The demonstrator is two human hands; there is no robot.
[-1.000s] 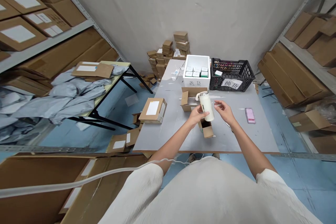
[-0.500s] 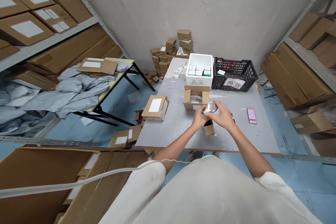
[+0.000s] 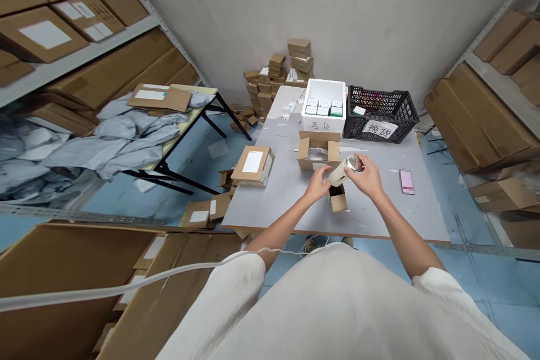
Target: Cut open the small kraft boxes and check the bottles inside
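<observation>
Nearest the desk's (image 3: 270,202) front edge, a small open carton (image 3: 338,201) stands on end, mouth up, directly under the work. Above it both hands hold a cream-coloured bottle (image 3: 340,174) tilted nearly level, its shiny end towards the camera. The left hand (image 3: 318,183) cups the lower end with fingers curled beneath; the right hand (image 3: 368,175) wraps the upper end, thumb and fingers closed round the rim. Neither hand is spread.

Judging from this, the bottle is being turned over and looked at above its carton. To do that well, keep one hand firm on the body while the other turns, stay low over the desk so a slip costs little, and hold the bottle clear of the carton flaps.

Farther back lies an opened brown box (image 3: 318,151) with white paper inside, and to the left a closed box (image 3: 253,165) with a blank-looking white label. To the right lies a pink slip (image 3: 407,180); its print is too small to read.

At the far end a white foam box (image 3: 324,122) has two handwritten characters on its front, apparently 退货. Beside it a black crate (image 3: 379,115) carries a paper sign reading 换货
</observation>
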